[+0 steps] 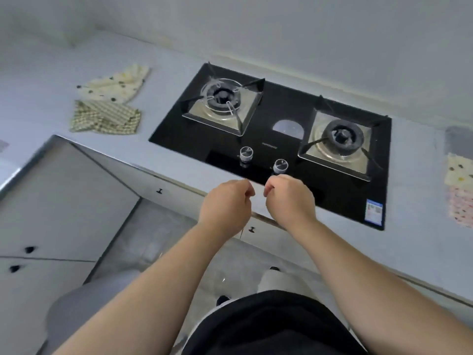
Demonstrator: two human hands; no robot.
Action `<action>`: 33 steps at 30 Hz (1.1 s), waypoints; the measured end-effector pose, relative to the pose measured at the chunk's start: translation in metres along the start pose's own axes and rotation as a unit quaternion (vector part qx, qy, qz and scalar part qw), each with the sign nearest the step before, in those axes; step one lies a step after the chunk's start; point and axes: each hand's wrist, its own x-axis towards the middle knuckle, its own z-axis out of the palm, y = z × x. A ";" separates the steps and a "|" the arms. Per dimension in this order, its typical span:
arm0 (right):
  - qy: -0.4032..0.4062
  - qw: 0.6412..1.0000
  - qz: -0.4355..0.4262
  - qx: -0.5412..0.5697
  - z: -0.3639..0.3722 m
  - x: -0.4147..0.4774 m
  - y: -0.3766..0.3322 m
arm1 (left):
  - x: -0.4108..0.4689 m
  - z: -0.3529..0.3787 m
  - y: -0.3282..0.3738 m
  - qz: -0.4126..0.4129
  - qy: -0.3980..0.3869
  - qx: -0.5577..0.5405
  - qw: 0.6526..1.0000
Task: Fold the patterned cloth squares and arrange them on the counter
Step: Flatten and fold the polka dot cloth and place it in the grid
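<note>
Two hands up in front of the hob point(268, 129), left hand point(225, 203) and right hand point(289, 198) close together, both with fingers curled in and nothing in them that I can see. Cloths are all on the counter point(51, 73): left of the hob a cream spotted cloth point(115, 84) lies rumpled, with a green checked cloth point(106, 119) folded just in front, touching it. At the right edge sits a second cream cloth point(459, 172) with a pink speckled cloth point(460, 206) right below it

Illegibly blurred brand mark point(269, 147) and blue sticker point(374, 210) on black hob point(281, 108)
</note>
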 end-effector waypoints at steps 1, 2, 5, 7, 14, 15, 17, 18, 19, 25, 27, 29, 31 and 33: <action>-0.006 1.000 -0.023 -0.001 0.008 0.007 -0.020 | 0.002 -0.009 -0.017 -0.014 0.016 -0.003 1.000; -0.014 0.999 -0.044 0.000 0.015 0.014 -0.039 | 0.003 -0.018 -0.034 -0.029 0.030 -0.007 0.999; -0.033 0.996 -0.088 0.005 0.037 0.041 -0.087 | 0.014 -0.039 -0.080 -0.077 0.050 -0.022 0.996; -0.048 0.993 -0.106 0.019 0.053 0.065 -0.114 | 0.024 -0.053 -0.110 -0.108 0.057 -0.026 0.992; -0.107 0.979 -0.169 0.032 0.098 0.167 -0.215 | 0.072 -0.117 -0.211 -0.201 0.079 -0.018 0.976; -0.112 0.977 -0.176 0.033 0.101 0.182 -0.230 | 0.079 -0.128 -0.223 -0.210 0.085 -0.023 0.974; -0.123 0.974 -0.188 0.036 0.107 0.211 -0.259 | 0.095 -0.146 -0.245 -0.223 0.097 -0.030 0.969; -0.125 0.972 -0.193 0.036 0.109 0.224 -0.272 | 0.103 -0.154 -0.255 -0.227 0.104 -0.033 0.968; -0.126 0.971 -0.198 0.037 0.111 0.236 -0.285 | 0.110 -0.161 -0.265 -0.232 0.110 -0.038 0.966; -0.129 0.971 -0.199 0.023 0.131 0.286 -0.342 | 0.148 -0.194 -0.323 -0.228 0.108 -0.044 0.967; -0.132 0.973 -0.187 0.011 0.139 0.300 -0.356 | 0.167 -0.205 -0.348 -0.216 0.101 -0.048 0.970; -0.134 0.977 -0.166 0.005 0.149 0.314 -0.369 | 0.188 -0.216 -0.373 -0.195 0.094 -0.056 0.975; -0.129 0.981 -0.143 -0.001 0.162 0.328 -0.383 | 0.209 -0.227 -0.398 -0.171 0.083 -0.052 0.980; -0.121 0.986 -0.113 -0.015 0.176 0.347 -0.400 | 0.232 -0.241 -0.426 -0.146 0.058 -0.041 0.987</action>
